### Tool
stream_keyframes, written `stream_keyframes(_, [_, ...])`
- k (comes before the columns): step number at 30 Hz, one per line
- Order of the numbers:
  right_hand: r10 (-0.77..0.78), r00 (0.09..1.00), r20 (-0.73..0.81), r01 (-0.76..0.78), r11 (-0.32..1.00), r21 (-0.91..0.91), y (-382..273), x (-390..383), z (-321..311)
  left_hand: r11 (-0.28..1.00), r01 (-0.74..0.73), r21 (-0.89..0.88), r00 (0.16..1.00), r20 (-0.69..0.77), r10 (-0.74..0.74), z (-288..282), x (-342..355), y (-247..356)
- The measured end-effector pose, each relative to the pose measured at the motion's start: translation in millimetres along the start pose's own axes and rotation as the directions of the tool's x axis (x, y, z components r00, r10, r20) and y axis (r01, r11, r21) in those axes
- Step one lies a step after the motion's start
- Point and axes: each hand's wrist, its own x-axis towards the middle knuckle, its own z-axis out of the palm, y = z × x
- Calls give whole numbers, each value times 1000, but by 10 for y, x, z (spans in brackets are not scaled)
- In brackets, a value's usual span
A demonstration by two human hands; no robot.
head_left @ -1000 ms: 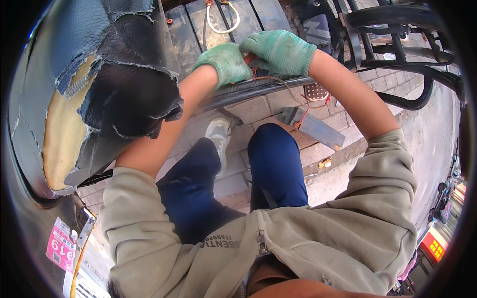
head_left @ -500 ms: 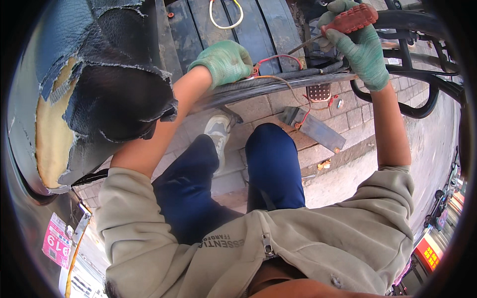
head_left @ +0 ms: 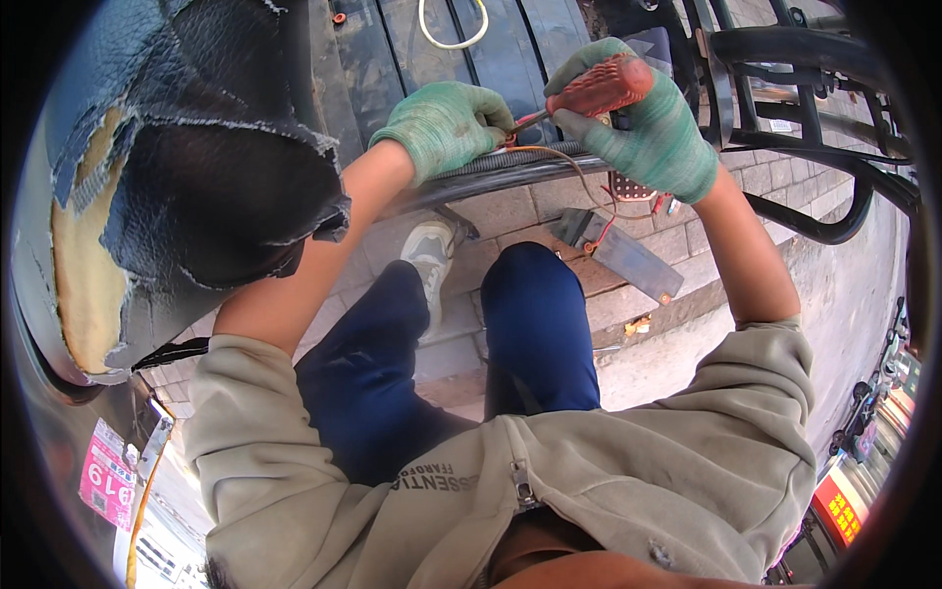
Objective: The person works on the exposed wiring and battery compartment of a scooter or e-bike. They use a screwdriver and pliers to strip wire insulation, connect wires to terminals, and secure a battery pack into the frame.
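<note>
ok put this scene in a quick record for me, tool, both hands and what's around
tool: red-handled screwdriver, angled toward the left hand
right hand: green-gloved, gripping the screwdriver
left hand: green-gloved, curled near the screwdriver's far end, grip unclear
beyond hands: pale looped cable over dark panels
ground: grey rectangular block on paving
left side: torn black seat

A screwdriver [head_left: 606, 84] with a ribbed red handle slants, its shaft pointing lower left toward red wiring [head_left: 510, 141].
</note>
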Motion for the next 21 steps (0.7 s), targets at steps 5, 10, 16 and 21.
stream_keyframes(5, [-7,999,31,8,998,-60,-48,38,2,999,16,-30,1000,9,-16,-5,-17,8])
stream_keyframes(10, [45,995,90,-36,995,-98,-127,88,-105,997,-28,-68,998,46,31,-25,-13,-32])
stream_keyframes(16, [-8,994,109,20,994,-108,-318,194,-227,997,-66,-45,994,80,70,-49,-46,-64])
stream_keyframes(21, [-81,948,308,160,957,-241,-439,239,-358,988,-95,-119,986,123,109,-55,-23,-149])
